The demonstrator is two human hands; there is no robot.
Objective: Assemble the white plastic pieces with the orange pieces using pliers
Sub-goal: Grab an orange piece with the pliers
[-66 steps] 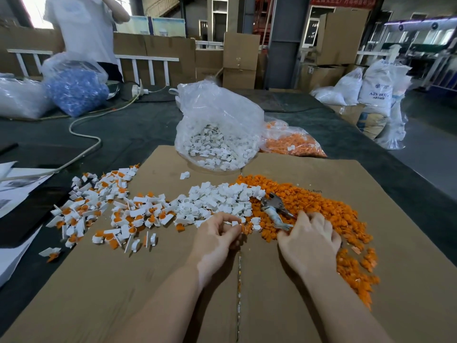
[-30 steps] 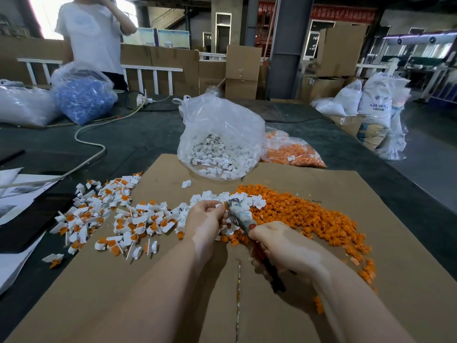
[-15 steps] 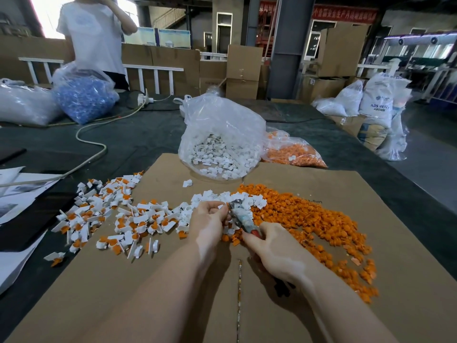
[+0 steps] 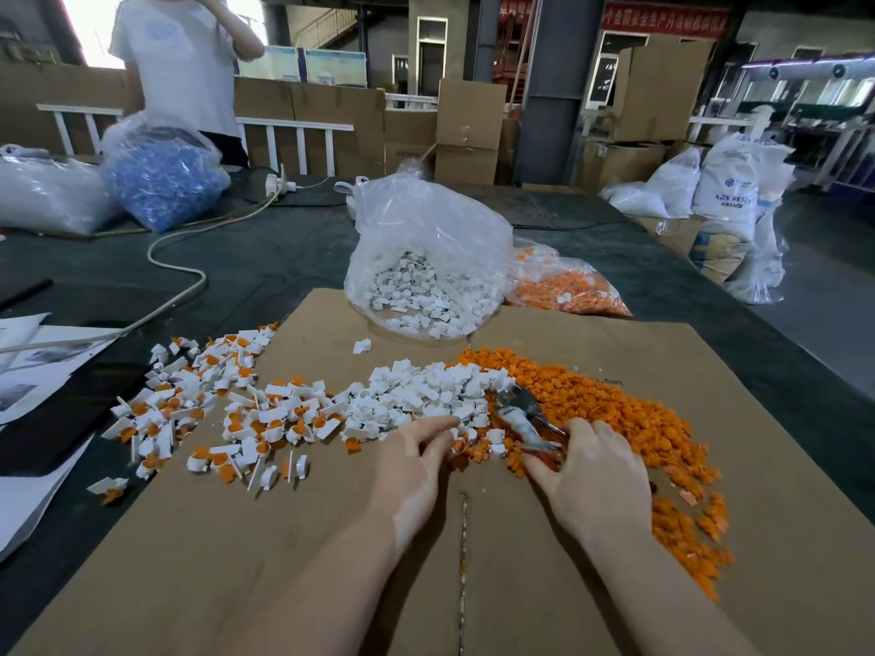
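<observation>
Loose white plastic pieces (image 4: 426, 395) lie heaped mid-cardboard, with a spread of orange pieces (image 4: 629, 419) to their right. Assembled white-and-orange pieces (image 4: 227, 414) are scattered at the left. My left hand (image 4: 416, 461) reaches into the near edge of the white heap, its fingers fairly straight and touching pieces there. My right hand (image 4: 596, 475) lies over the red handles of the pliers (image 4: 521, 419) and grips them. The pliers rest low on the orange pieces, jaws pointing away and to the left.
A clear bag of white pieces (image 4: 426, 286) and a bag of orange pieces (image 4: 563, 286) stand at the cardboard sheet's (image 4: 331, 561) far edge. A white cable (image 4: 180, 267), papers (image 4: 42, 362) and a bag of blue parts (image 4: 161, 182) are at the left. A person (image 4: 184, 63) stands behind the table.
Both hands came down from working the pliers on a piece held above the heap. The pliers now lie on the orange pieces, and my left hand has returned to the white heap.
</observation>
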